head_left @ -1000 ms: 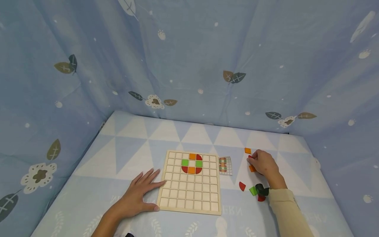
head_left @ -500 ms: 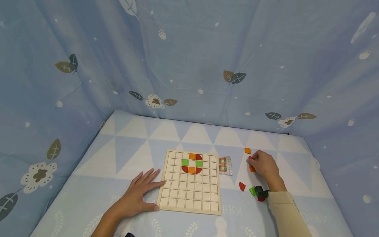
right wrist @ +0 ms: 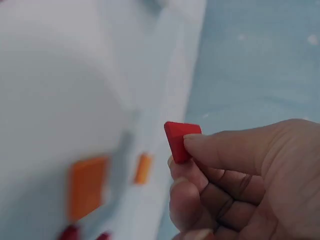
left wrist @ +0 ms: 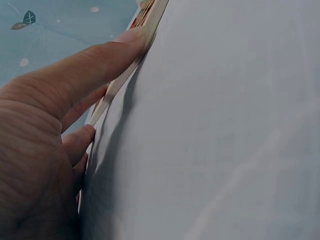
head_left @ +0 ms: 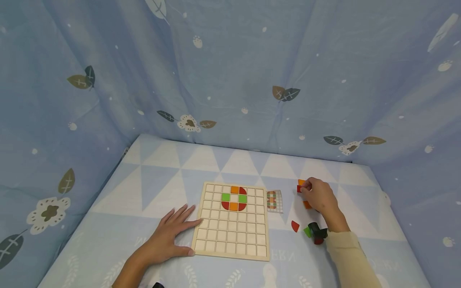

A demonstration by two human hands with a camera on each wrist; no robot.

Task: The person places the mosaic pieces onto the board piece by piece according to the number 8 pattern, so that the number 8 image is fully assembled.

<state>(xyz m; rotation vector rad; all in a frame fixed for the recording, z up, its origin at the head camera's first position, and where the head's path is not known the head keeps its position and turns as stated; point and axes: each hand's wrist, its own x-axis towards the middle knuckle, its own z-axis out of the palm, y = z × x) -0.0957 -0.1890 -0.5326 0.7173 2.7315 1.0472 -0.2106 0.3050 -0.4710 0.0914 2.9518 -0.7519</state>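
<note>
My left hand (head_left: 169, 236) lies with fingers spread along the left edge of a wooden grid board (head_left: 230, 255); its thumb and forefinger touch the rim, and the left wrist view shows the thumb on the board's edge (left wrist: 114, 90). Red quarter-circles, orange squares and green squares form a ring near the board's far side. Right of the board, my right hand (head_left: 320, 196) pinches a red tile (right wrist: 176, 140) between thumb and fingers, raised above the cloth in the right wrist view. An orange square (head_left: 301, 182) lies just beyond it, another orange square (head_left: 307, 205) beneath the hand.
A small printed pattern card (head_left: 275, 201) lies against the board's right edge. Nearer me are a loose red quarter-circle (head_left: 295, 226), a green tile (head_left: 307, 232) and a red tile (head_left: 318, 241), the last two partly hidden by a black wrist device (head_left: 315, 230). Patterned curtains (head_left: 230, 80) surround the table.
The right hand has moved slightly away from me, and the pinched red tile now shows lifted, overlapping the far orange square. The left hand and board stay where they were.
</note>
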